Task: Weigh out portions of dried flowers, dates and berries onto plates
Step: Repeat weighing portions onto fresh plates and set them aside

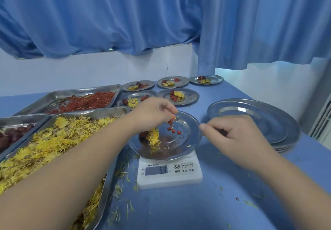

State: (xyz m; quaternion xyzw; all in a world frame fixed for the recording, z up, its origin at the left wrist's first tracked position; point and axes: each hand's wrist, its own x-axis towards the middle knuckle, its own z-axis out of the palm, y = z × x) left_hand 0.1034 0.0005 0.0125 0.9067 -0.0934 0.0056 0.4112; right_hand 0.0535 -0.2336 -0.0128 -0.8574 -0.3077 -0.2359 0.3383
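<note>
A steel plate [186, 140] sits on a white digital scale [170, 174] whose display reads 53. On the plate lie a yellow dried flower [153, 136], a dark date [142, 134] partly hidden behind it, and a few red berries [174, 130]. My left hand [154, 112] hovers over the plate's far left side, fingers curled, with red berries [171, 121] at its fingertips. My right hand [234, 136] pinches the plate's right rim between thumb and fingers.
Trays of yellow flowers [59, 140], red berries [86, 101] and dates [12, 135] stand at the left. Several filled plates [189, 96] sit behind the scale. A stack of bare plates [254, 120] is at the right. Loose petals litter the blue table [179, 208].
</note>
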